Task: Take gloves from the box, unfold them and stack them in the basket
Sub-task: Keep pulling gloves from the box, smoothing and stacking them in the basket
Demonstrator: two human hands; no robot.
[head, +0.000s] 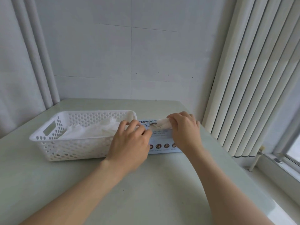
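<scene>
A light blue glove box [160, 143] lies on the table just right of a white perforated basket [53, 143]. Several unfolded white gloves [97, 130] are piled inside the basket. My right hand [185, 127] is over the box's top opening and pinches a crumpled white glove [163, 124] that sticks out of it. My left hand [129, 142] rests on the box's left end, beside the basket's right wall, with fingers curled and pressing down on the box. It hides part of the box front and the basket's right corner.
The pale green table [146, 192] meets a white wall at the back. A white radiator [251, 78] stands to the right, with a window sill [279, 166] below it. Grey curtains [24, 62] hang at the left.
</scene>
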